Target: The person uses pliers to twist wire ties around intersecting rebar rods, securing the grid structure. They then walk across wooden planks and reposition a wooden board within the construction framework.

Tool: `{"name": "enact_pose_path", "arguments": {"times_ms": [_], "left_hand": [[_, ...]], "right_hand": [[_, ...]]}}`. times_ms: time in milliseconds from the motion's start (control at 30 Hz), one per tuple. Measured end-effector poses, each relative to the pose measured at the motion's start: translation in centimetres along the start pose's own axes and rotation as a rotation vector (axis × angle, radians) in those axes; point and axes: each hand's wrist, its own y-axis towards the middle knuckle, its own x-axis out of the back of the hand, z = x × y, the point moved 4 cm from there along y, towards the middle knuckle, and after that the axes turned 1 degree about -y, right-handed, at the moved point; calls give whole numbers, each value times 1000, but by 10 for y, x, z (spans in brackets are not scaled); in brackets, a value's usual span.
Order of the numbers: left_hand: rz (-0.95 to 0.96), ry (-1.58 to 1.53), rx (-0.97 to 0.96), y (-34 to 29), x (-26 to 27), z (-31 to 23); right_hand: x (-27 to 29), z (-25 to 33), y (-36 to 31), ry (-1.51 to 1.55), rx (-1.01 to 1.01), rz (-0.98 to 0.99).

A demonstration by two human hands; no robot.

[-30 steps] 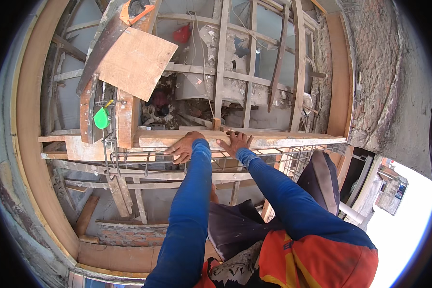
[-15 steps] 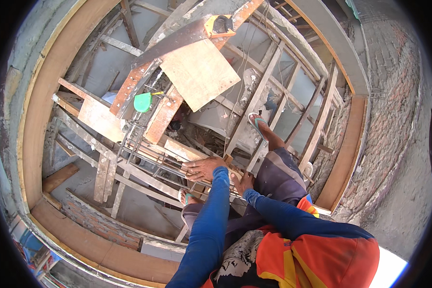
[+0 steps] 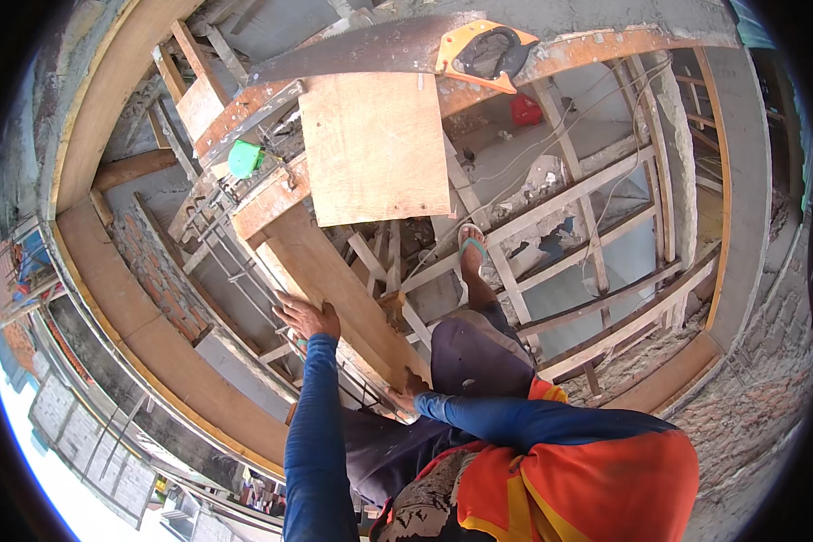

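My left hand [image 3: 305, 316] grips the left edge of a long wooden plank [image 3: 343, 285] that runs diagonally over the timber framework. My right hand [image 3: 405, 390] holds the plank's near end, close to my knee. Both arms wear blue sleeves. My foot in a sandal [image 3: 471, 244] rests on a cross beam just right of the plank. A steel rebar cage [image 3: 230, 253] lies along the plank's left side.
A handsaw with an orange handle [image 3: 483, 50] lies across the top beams above a square plywood sheet [image 3: 375, 149]. A green object [image 3: 242, 158] hangs by the rebar. Open gaps between the timber slats [image 3: 596, 248] drop to the floor below. Brick wall [image 3: 167, 280] at left.
My view has swung round, so the plank now runs diagonally. My left hand has slid up along the plank's edge, and my right hand has moved to its near end.
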Motion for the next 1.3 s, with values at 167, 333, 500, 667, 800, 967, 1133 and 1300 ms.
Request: {"name": "enact_pose_path", "arguments": {"times_ms": [167, 333, 500, 667, 800, 967, 1133, 1300], "left_hand": [[-49, -12, -125, 6, -7, 5], [-65, -7, -153, 7, -14, 5], [-40, 49, -135, 7, -16, 14], [20, 112, -145, 14, -17, 18], [24, 125, -129, 17, -17, 18], [47, 152, -83, 17, -20, 21], [13, 107, -22, 9, -13, 14], [56, 47, 50, 4, -4, 4]], "right_hand": [[-11, -95, -68, -311, 175, 723], [12, -102, -90, -305, 383, 852], [32, -108, -108, -299, 475, 879], [47, -116, -125, -313, 523, 893], [59, -122, -135, -329, 546, 917], [77, -136, -146, -372, 560, 927], [105, -149, -150, -445, 546, 869], [121, -239, -107, -871, 812, 640]]}}
